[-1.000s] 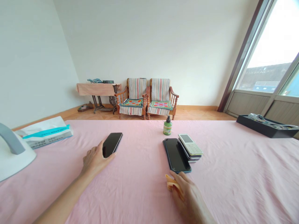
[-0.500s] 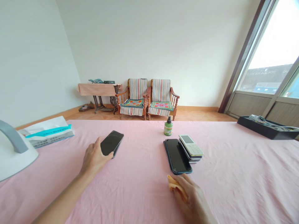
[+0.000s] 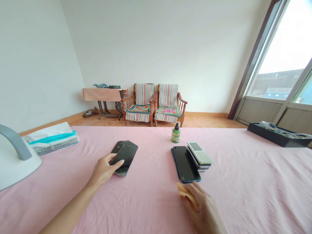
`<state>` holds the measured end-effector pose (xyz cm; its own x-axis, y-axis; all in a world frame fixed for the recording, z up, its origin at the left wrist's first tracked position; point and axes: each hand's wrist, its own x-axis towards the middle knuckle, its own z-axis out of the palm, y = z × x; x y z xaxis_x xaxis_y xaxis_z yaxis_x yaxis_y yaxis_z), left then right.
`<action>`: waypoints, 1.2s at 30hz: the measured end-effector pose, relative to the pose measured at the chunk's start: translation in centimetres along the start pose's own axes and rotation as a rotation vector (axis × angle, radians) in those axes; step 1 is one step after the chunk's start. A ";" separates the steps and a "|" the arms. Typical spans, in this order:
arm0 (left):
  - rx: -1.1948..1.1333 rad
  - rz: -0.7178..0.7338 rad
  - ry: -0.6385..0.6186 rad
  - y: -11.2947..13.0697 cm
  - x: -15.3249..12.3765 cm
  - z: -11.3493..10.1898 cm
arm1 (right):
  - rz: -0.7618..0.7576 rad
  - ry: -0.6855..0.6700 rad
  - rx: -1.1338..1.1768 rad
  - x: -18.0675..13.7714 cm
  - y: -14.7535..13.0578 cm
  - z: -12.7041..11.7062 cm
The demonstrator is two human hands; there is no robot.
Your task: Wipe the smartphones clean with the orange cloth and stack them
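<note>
My left hand (image 3: 106,169) grips a black smartphone (image 3: 127,156), thumb on its screen and fingers beneath its left edge. Partly under it lies another dark phone (image 3: 117,146), its upper end showing on the pink cloth. A folded orange-yellow cloth (image 3: 186,194) is pinched in my right hand (image 3: 201,204), close to the front edge of the phones on the right. There a dark smartphone (image 3: 186,164) lies face up on top of another. Beside it rises a small stack of phones, topped by a white keypad phone (image 3: 199,152).
A green bottle (image 3: 175,134) with a black top stands behind the right-hand phones. At the far right sits a black tray (image 3: 275,136) of cables. A tissue pack (image 3: 53,139) and a white object with a grey handle (image 3: 17,156) are at left. Two chairs (image 3: 145,94) stand beyond.
My left hand has lifted the upper phone off the one under it and shifted it right and toward me, uncovering the lower phone. My right hand with the cloth has barely moved.
</note>
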<state>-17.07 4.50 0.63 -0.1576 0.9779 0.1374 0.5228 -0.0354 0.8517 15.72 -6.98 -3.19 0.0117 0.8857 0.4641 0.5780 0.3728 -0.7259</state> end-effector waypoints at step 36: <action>-0.011 0.312 -0.454 6.2 0.7 10.1 | 0.151 0.176 -0.186 -0.3 2.0 -2.0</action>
<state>-5.47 7.06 0.85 0.3817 0.9113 0.1543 0.4777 -0.3374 0.8111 18.44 -7.10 -3.78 0.2414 0.8595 0.4506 0.6981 0.1687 -0.6958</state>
